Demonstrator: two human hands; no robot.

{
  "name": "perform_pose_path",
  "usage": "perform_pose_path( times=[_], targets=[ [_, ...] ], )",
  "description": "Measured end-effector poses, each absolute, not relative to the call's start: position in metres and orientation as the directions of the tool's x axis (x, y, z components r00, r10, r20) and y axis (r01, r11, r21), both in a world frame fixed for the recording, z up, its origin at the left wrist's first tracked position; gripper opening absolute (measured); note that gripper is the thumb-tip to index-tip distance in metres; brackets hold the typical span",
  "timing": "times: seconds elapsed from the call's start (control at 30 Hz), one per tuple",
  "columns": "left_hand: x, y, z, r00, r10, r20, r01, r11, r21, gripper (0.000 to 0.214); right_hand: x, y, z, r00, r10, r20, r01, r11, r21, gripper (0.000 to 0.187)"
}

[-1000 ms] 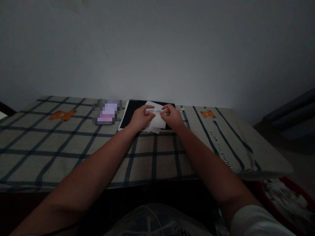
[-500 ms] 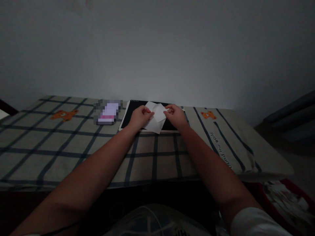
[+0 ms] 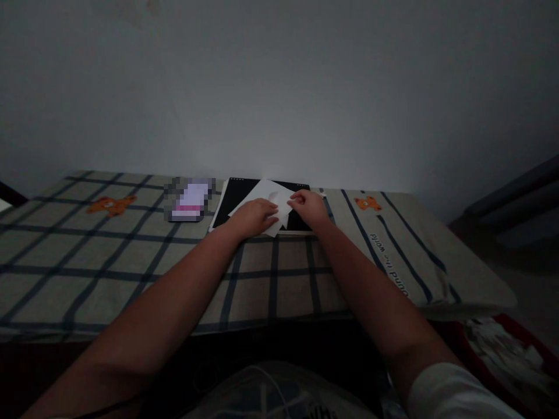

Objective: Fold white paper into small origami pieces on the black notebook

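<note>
A white sheet of paper (image 3: pixel 261 195) lies on a black tablet-like slab (image 3: pixel 236 198) at the far edge of the table. My left hand (image 3: pixel 255 216) rests flat on the paper with its fingers stretched out. My right hand (image 3: pixel 309 207) pinches the paper's right part, where a small flap (image 3: pixel 283 205) is folded over. The two hands nearly touch.
The table carries a checked cloth (image 3: pixel 131 256) with orange bear prints. A blurred pinkish object (image 3: pixel 190 199) lies left of the slab. A plain wall stands right behind the table. A red container with white material (image 3: pixel 502 355) sits low at the right.
The paper has been spread wider and flatter over the slab. My left hand went from pinching the paper to lying flat on it. The right hand stayed at the paper's right side.
</note>
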State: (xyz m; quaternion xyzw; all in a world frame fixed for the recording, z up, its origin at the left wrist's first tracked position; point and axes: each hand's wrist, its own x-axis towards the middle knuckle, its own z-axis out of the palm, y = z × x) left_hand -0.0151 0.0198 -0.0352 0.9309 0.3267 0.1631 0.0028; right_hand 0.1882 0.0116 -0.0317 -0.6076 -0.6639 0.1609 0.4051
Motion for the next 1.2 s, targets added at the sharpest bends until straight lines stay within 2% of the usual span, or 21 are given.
perform_pose_path(
  times=[0.2, 0.33, 0.47, 0.57, 0.67, 0.8, 1.1, 1.2],
  targets=[
    [-0.017, 0.018, -0.031, 0.737, 0.655, 0.167, 0.648, -0.755, 0.102, 0.048, 0.19, 0.013, -0.034, 0.076, 0.944, 0.321, 0.692, 0.181, -0.699, 0.02],
    [-0.014, 0.012, -0.029, 0.742, 0.662, 0.107, 0.654, -0.749, 0.105, 0.054, 0.192, 0.015, -0.035, 0.079, 0.941, 0.329, 0.694, 0.185, -0.696, 0.012],
    [-0.013, 0.01, -0.027, 0.76, 0.636, 0.133, 0.627, -0.772, 0.108, 0.055, 0.193, 0.016, -0.035, 0.083, 0.939, 0.333, 0.693, 0.186, -0.697, 0.008],
    [-0.014, 0.011, -0.025, 0.772, 0.606, 0.192, 0.598, -0.795, 0.103, 0.049, 0.194, 0.016, -0.035, 0.067, 0.939, 0.338, 0.708, 0.194, -0.679, 0.008],
    [-0.017, 0.013, -0.024, 0.765, 0.618, 0.184, 0.611, -0.786, 0.098, 0.046, 0.196, 0.017, -0.035, 0.026, 0.926, 0.376, 0.755, 0.228, -0.614, 0.008],
    [-0.019, 0.015, -0.025, 0.762, 0.639, 0.107, 0.628, -0.769, 0.116, 0.054, 0.198, 0.017, -0.031, -0.055, 0.891, 0.45, 0.829, 0.292, -0.478, 0.011],
    [-0.018, 0.011, -0.024, 0.757, 0.646, 0.098, 0.637, -0.763, 0.109, 0.065, 0.194, 0.002, -0.018, -0.135, 0.878, 0.459, 0.92, 0.284, -0.271, 0.015],
    [-0.017, 0.01, -0.023, 0.757, 0.648, 0.085, 0.639, -0.761, 0.108, 0.069, 0.194, 0.0, -0.015, -0.164, 0.878, 0.45, 0.923, 0.298, -0.244, 0.015]
  ],
)
